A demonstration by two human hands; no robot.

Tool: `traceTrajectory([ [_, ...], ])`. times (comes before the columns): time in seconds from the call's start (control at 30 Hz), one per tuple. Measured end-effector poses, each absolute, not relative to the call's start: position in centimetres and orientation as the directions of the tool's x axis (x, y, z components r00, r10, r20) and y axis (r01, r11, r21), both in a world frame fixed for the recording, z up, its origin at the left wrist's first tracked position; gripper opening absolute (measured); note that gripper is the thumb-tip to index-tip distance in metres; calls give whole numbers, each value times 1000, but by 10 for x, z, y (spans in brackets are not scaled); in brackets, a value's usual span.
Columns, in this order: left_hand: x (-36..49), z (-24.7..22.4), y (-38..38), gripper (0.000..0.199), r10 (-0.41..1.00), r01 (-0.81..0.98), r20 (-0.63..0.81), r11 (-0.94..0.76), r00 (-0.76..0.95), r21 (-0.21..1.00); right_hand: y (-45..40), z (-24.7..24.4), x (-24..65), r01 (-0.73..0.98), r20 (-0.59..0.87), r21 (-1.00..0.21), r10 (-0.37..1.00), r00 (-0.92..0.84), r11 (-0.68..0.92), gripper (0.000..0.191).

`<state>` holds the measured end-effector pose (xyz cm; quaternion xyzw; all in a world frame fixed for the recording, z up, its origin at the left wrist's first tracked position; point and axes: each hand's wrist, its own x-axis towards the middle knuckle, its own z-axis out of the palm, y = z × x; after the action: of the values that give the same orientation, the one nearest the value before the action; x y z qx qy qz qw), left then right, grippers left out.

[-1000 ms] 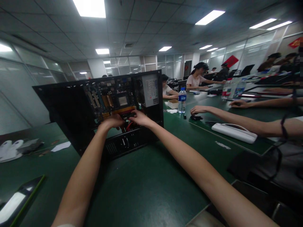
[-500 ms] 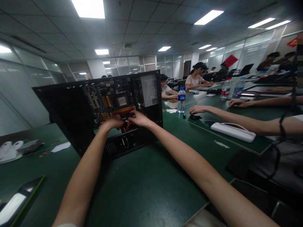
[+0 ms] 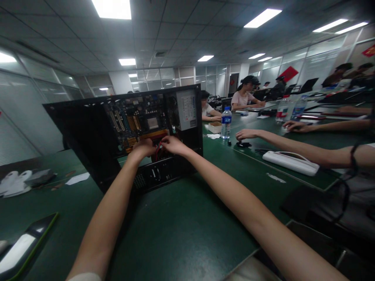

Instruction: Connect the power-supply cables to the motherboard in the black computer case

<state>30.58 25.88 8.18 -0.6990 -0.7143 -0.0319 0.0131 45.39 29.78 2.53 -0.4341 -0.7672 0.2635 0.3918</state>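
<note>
An open black computer case [image 3: 84,136] stands upright on the green table, its inside facing me. Its motherboard [image 3: 137,117] shows in the middle, with a grey power supply [image 3: 186,111] at the upper right. Both my hands reach inside, below the memory slots. My left hand [image 3: 143,149] has its fingers bent near a small bundle of red and dark cables [image 3: 157,153]; its fingertips are partly hidden. From the right, my right hand [image 3: 172,145] pinches at the top of these red cables. The plug ends are too small to make out.
A water bottle [image 3: 225,123] and a small box [image 3: 215,127] stand right of the case. A co-worker's arm [image 3: 281,143] rests near a white power strip [image 3: 290,163]. At left lie paper [image 3: 77,178], a grey block [image 3: 40,178] and a green-edged device [image 3: 27,244].
My hands have shifted slightly within the case, and the red cables now stand up between my fingertips. The view has moved a little. The case stays in place.
</note>
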Motion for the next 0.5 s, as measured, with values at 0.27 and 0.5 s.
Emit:
traceTrajectory([
  [0.27, 304, 81, 261, 30, 997, 999, 75, 19, -21, 39, 272, 34, 460, 650, 546, -353, 712, -441, 673, 49],
  [0.5, 299, 77, 264, 21, 997, 996, 71, -9, 3, 90, 256, 46, 448, 827, 523, -6, 707, -477, 563, 34],
])
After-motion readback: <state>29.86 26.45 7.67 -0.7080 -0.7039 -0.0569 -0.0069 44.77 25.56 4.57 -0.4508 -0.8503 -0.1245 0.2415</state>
